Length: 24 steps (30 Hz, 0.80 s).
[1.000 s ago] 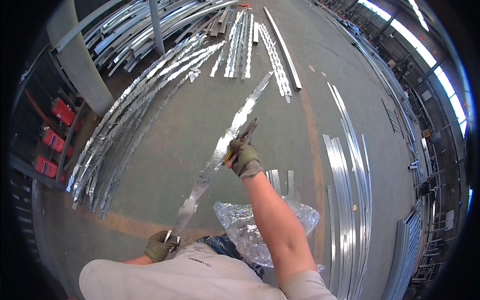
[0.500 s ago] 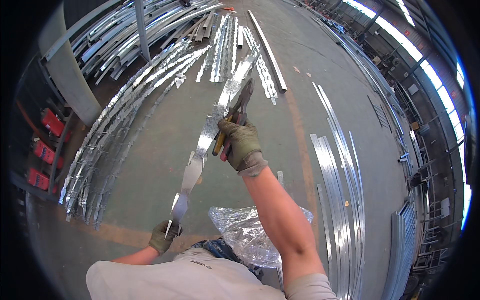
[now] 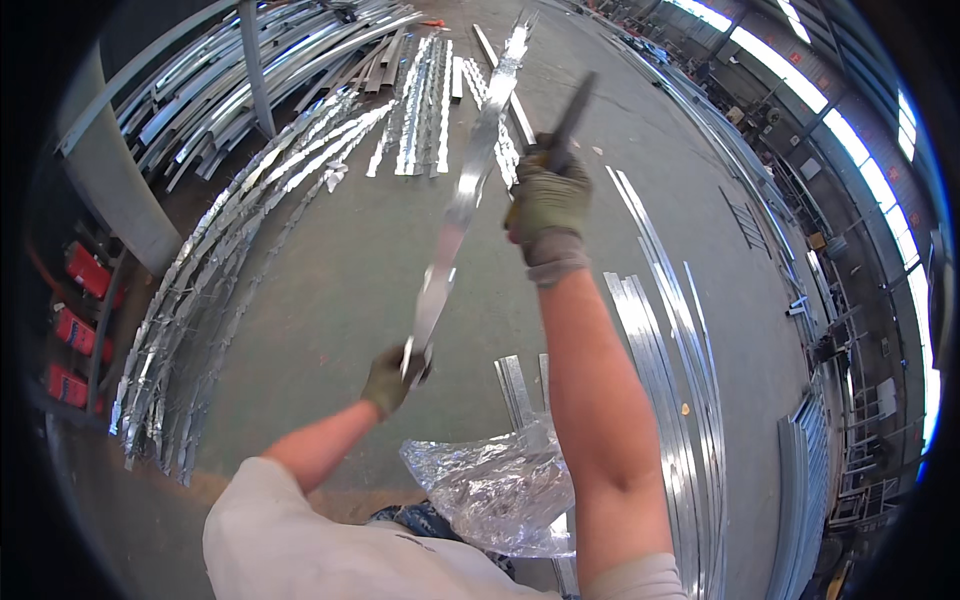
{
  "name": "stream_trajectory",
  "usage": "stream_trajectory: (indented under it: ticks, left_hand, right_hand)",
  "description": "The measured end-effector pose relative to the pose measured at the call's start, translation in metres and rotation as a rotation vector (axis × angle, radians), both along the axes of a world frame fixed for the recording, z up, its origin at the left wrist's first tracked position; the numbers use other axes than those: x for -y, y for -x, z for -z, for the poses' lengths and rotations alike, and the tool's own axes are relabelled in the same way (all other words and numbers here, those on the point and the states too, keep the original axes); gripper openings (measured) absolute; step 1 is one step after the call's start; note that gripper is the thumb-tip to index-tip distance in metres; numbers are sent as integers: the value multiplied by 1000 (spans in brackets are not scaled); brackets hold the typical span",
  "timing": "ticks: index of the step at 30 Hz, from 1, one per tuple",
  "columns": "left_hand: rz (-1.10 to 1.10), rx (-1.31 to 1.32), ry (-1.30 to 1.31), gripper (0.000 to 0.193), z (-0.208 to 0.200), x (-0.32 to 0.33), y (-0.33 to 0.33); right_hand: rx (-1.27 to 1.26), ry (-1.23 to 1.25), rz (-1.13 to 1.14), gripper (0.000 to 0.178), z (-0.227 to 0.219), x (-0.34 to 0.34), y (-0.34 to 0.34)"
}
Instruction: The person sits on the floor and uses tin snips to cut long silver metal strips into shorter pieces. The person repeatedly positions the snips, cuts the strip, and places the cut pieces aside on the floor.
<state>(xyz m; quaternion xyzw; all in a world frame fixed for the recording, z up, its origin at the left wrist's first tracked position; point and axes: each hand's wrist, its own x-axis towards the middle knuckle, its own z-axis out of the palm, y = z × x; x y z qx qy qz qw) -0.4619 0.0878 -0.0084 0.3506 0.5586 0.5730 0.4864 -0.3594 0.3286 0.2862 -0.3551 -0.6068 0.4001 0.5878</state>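
A long, shiny sheet-metal strip point(image 3: 463, 210) with small bent tabs along its edges slants up and away in front of me. Its near end is gripped in my gloved left hand point(image 3: 386, 385), fingers wrapped round it. My gloved right hand point(image 3: 555, 205) is closed on dark-jawed snips point(image 3: 573, 118), raised to the right of the strip and apart from it. The snips are smeared by motion, and most of their yellow and red handles is hidden in the glove.
Tabbed metal strips point(image 3: 195, 270) lie on the left floor, with more strips point(image 3: 425, 110) ahead. Long flat metal lengths point(image 3: 655, 370) lie to the right. Crumpled clear plastic point(image 3: 490, 490) is close by my body. Metal profiles point(image 3: 200, 90) are piled behind a post point(image 3: 255, 70); red containers point(image 3: 75, 330) stand left.
My right hand has moved right and farther away with the snips, leaving the strip's side. My left hand has risen and shifted right, carrying the strip's near end farther from my body.
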Motion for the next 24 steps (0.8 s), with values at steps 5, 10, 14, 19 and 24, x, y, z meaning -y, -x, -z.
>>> stream_trajectory:
  ticks: [5, 10, 14, 19, 24]
  left_hand:
    - [-261, -274, 235, 70, -3, -280, 20]
    - [85, -538, 224, 89, 78, -319, -54]
    - [534, -467, 282, 77, 162, -193, -174]
    - [560, -336, 476, 68, 226, -89, -187]
    - [698, -257, 623, 57, 196, -49, -168]
  right_hand:
    - [-224, 333, -120, 46, -34, 57, -89]
    - [-130, 435, 70, 56, 15, 121, -228]
    - [-293, 563, 358, 62, 81, 180, -340]
    - [-398, 649, 437, 64, 111, 222, -373]
    - [-490, 694, 447, 64, 135, 265, -377]
